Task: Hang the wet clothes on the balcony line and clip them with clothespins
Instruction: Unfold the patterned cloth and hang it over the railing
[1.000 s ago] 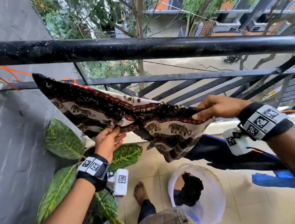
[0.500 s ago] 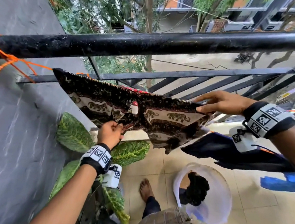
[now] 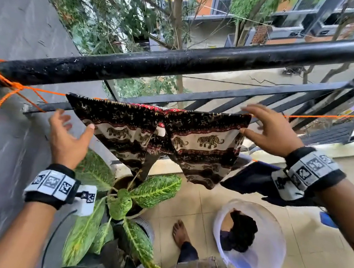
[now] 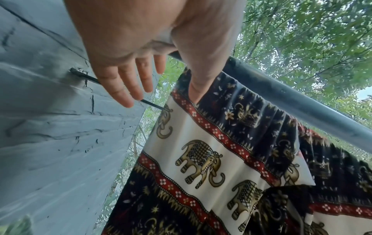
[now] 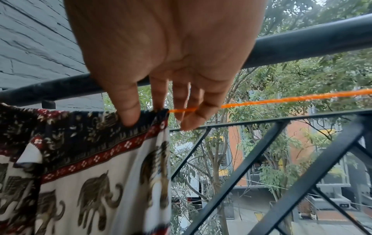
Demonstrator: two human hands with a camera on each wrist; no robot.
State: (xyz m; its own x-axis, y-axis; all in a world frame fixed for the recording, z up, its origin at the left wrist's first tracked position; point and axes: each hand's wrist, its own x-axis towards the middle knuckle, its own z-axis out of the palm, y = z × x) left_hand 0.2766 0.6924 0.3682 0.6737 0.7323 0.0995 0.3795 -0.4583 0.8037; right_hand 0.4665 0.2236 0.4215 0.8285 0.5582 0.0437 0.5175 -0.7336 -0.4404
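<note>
- Orange line (image 3: 328,115) carries the elephant-print cloth (image 3: 156,131), draped just below the black railing (image 3: 179,63).
- Left hand (image 3: 67,136), fingers spread, thumb touching the cloth's left edge.
- Right hand (image 3: 269,131), fingers loosely spread at its right top corner.

Home balcony: railing (image 3: 202,61), clothesline (image 3: 328,115), potted plant (image 3: 124,196).

A black railing bar (image 3: 201,64) runs across above both hands, with slanted black balusters (image 3: 307,109) beyond the right hand; a grey wall (image 3: 6,136) stands to the left of the left hand. A potted plant (image 3: 124,196) with speckled green leaves sits below the left hand; trees (image 3: 131,7) and buildings (image 3: 295,17) lie far beyond the bar.
</note>
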